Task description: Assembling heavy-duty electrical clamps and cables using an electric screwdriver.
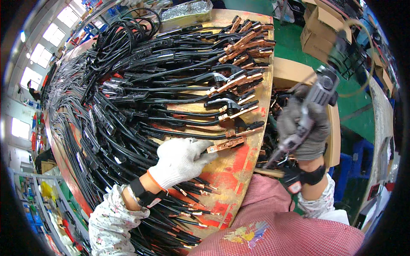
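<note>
My left hand (181, 162), in a white knit glove, is closed with its fingertips on a copper clamp bar (227, 145) just above the table. My right hand (304, 128), in a dark grey glove, is wrapped round a grey power driver (325, 83), its narrow end pointing down and left. Motion blurs that hand and the driver. Beyond my left hand lie rows of black cables ending in copper welding electrode clamps (230, 112), some with dark spring levers. Nearer to me, other cables show bare copper ends (200, 212).
The wooden table (239, 170) has worn red patches and a curved right edge. Under my right hand stands an open cardboard box (291, 73) holding dark parts. A tray of small metal pieces (185, 13) sits at the far edge. Blue stools (362, 158) stand at right.
</note>
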### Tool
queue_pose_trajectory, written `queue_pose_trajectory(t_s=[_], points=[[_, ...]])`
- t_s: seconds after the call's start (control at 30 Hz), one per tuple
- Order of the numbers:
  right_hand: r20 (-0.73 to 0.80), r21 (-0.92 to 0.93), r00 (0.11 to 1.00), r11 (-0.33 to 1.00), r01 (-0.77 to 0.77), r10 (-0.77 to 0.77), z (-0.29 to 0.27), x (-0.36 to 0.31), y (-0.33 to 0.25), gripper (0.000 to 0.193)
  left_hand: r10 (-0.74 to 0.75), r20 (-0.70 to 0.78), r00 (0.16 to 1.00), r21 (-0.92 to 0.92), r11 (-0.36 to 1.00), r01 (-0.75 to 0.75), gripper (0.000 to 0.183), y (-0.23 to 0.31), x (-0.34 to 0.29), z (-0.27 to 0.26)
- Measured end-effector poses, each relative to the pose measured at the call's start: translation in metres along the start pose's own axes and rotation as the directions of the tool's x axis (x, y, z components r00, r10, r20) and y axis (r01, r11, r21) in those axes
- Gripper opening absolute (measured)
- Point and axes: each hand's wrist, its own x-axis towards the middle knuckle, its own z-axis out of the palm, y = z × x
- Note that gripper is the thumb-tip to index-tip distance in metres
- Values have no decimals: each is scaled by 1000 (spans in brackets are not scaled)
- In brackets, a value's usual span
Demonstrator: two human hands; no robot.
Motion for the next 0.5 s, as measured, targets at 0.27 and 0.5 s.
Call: queue_pose_trajectory(t_s=[0.27, 0.5], points=[[171, -98, 985, 995, -9, 26, 35, 26, 18, 35, -8, 2, 1000, 16, 1000, 8, 28, 3, -1, 3], [187, 80, 966, 983, 168, -180, 32, 32, 42, 40, 32, -26, 999, 29, 999, -31, 27, 2, 1, 4]])
